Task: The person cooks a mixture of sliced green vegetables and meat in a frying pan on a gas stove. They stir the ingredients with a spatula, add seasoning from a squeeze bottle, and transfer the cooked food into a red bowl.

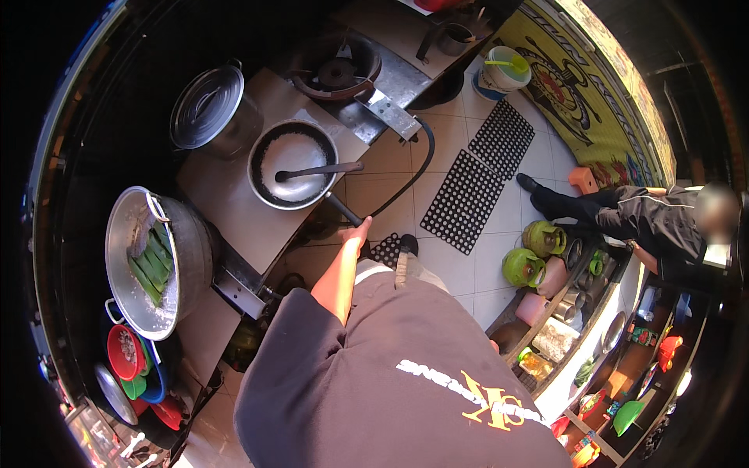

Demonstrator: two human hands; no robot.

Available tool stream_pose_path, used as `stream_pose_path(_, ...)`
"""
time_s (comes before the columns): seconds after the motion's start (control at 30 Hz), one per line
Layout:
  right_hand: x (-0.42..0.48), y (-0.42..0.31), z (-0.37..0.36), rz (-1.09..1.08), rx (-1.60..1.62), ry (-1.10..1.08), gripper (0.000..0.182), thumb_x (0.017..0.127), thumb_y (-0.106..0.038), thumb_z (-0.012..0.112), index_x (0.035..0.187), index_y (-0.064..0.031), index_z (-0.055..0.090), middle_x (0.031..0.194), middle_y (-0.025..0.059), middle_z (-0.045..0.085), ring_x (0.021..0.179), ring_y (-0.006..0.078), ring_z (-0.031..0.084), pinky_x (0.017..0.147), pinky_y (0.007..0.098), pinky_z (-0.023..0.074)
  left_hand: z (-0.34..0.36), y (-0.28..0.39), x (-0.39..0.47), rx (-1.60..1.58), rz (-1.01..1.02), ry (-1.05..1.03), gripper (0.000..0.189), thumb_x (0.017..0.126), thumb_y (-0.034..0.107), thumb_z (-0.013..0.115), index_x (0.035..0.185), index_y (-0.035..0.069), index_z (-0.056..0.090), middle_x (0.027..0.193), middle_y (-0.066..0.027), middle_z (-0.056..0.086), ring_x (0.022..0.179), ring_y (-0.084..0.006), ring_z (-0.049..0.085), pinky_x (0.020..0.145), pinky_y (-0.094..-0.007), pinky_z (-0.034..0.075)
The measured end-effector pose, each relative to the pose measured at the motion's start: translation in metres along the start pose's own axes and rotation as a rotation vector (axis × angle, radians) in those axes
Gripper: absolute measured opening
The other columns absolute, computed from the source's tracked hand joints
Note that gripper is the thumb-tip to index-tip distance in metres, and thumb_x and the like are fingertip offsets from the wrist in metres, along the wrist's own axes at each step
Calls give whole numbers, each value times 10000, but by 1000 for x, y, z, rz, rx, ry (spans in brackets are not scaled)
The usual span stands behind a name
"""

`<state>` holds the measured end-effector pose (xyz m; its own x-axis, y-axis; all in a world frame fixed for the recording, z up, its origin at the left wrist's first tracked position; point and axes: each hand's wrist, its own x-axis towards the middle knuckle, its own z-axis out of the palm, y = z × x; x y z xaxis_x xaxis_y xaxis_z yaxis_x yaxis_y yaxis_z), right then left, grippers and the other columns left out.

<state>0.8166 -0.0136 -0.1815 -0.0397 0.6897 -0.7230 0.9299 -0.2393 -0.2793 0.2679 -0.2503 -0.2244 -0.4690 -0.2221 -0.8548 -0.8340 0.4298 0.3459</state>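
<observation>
My left hand grips the end of the black handle of a frying pan. The pan rests on, or just above, the light counter, its handle over the near edge. Its inside has a pale centre and a dark ring. Across it lies a dark-handled ladle or spoon, its end over the rim. My right hand is out of view. Left of the pan stands a large aluminium pot with long green leaves inside and white bits on its wall. A lidded metal pot is behind the pan.
A gas burner sits beyond the pan, its hose hanging over the edge. Rubber mats lie on the tiles. Green gas cylinders stand by shelves at right, near a person. Coloured bowls are far left.
</observation>
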Motion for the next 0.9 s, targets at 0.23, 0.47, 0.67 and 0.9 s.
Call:
stream_pose_path(0.23,-51,-200,56,-382,-362,3,273,833,-251,664,966,-13,659,863,122,706,826,224,676,784,352,523,-12,27,47,-707,-18,42,378,923,359,642,916,17,480,650,-62,519,466,-150,531,388,-296,442)
stream_pose_path(0.47,-130,-492,166,-1443,-690,89,495,775,-268,765,1164,-48,553,1101,140,569,1038,309,547,890,413,456,-73,-21,-16,-515,87,7,380,921,341,639,820,15,472,525,-64,512,377,-173,516,339,-328,390)
stream_pose_path(0.67,-162,-555,246,-1657,-869,50,865,742,-348,792,1425,-44,357,1356,198,433,1211,343,477,975,449,414,-137,-25,-80,-249,278,-15,355,887,317,667,831,-18,563,572,-101,581,428,-188,582,431,-347,480)
stream_pose_path(0.9,-136,-523,169,-1632,-475,-28,453,892,-234,640,1270,-64,457,923,165,617,772,347,648,671,448,519,-153,28,-130,66,451,-130,348,876,317,679,835,-9,566,628,-84,590,468,-181,605,468,-347,489)
